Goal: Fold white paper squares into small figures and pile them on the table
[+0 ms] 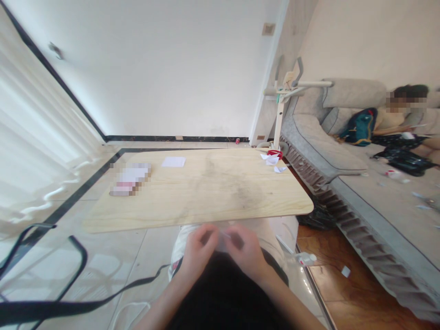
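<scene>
My left hand (202, 247) and my right hand (243, 250) are close together over my lap, just below the near edge of the wooden table (178, 201). Fingers on both are curled in a pinch. Between the fingertips shows a pale piece of white paper (224, 237), blurred and partly covered by the hands. Folded white paper pieces (271, 159) lie at the table's far right corner, beside a red item (275, 153). A flat white sheet stack (173, 162) rests at the far left.
A pixelated object (130, 179) lies on the table's left side. Black metal chair parts (80, 252) stand at left. At right are a plastic bottle (305, 259) and a grey sofa (343, 156), where a person sits with a backpack (360, 127).
</scene>
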The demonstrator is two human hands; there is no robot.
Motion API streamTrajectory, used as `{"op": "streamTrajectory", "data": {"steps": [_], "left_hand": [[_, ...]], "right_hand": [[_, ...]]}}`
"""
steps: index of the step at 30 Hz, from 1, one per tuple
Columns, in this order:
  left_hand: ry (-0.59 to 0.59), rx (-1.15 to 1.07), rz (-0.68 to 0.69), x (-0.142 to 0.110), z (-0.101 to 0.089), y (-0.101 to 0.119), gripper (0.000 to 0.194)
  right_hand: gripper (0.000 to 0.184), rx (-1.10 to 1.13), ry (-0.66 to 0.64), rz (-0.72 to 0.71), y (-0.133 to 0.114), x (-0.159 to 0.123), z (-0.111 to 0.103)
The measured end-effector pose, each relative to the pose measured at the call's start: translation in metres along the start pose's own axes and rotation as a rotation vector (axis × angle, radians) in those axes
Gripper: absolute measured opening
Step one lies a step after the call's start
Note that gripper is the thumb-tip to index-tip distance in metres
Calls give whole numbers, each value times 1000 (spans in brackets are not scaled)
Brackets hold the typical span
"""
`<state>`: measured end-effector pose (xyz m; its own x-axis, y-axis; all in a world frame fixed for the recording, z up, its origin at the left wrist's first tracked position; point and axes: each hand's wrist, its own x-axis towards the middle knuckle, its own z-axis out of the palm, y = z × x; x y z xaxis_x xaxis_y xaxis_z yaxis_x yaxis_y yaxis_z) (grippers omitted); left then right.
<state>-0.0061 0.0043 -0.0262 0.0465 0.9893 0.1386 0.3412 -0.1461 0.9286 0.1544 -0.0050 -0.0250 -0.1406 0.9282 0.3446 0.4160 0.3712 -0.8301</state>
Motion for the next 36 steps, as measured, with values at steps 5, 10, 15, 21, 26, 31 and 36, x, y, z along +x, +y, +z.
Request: {"op": "streamTrajectory", "data": {"steps": [5, 10, 15, 21, 26, 31, 36], "left_hand": [[27, 5, -8, 0, 0, 4, 16], [90, -21, -43, 1, 0, 9, 14], [112, -128, -136, 5, 0, 14, 16], [32, -273, -194, 4, 1, 16, 20], [40, -234, -185, 4, 1, 16, 18], [50, -217, -176, 4, 1, 16, 18], [53, -263, -193, 5, 2, 13, 16]], "right_hand": [[8, -24, -5, -27, 0, 0, 0], [10, -46, -3, -73, -1, 1, 0], [10, -2, 19, -34, 1, 2, 1], [10, 33, 57, -12, 2, 1, 0], [9, 33, 81, -17, 2, 1, 1], [13, 12, 87, -83, 3, 1, 1], [16, 7, 77, -121, -1, 1, 0]]}}
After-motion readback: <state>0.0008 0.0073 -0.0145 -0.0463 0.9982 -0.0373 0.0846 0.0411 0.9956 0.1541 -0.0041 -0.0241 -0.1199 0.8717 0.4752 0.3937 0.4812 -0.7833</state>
